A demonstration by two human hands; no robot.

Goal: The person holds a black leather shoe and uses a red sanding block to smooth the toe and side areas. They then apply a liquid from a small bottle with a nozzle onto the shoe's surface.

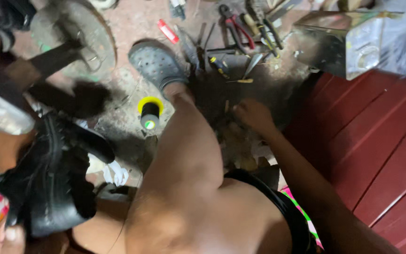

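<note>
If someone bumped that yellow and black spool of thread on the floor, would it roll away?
Probably. The spool of thread looks round and appears to lie tipped on its side on the floor, so a nudge could roll it. It seems small, likely light. The foot in the grey clog might stop it.

My right hand (252,115) sits low on a dark, cluttered patch of floor. At its twelve o'clock the way is blocked by scattered tools: red-handled pliers (235,28), screwdrivers (219,65) and blades lying close together. At two o'clock a metal tin (341,42) stands in the way. From three to five o'clock the red planks (377,136) lie open. At nine o'clock my own leg (189,141) and grey clog (157,63) bar the way, with a thread spool (150,113) beyond.
</note>
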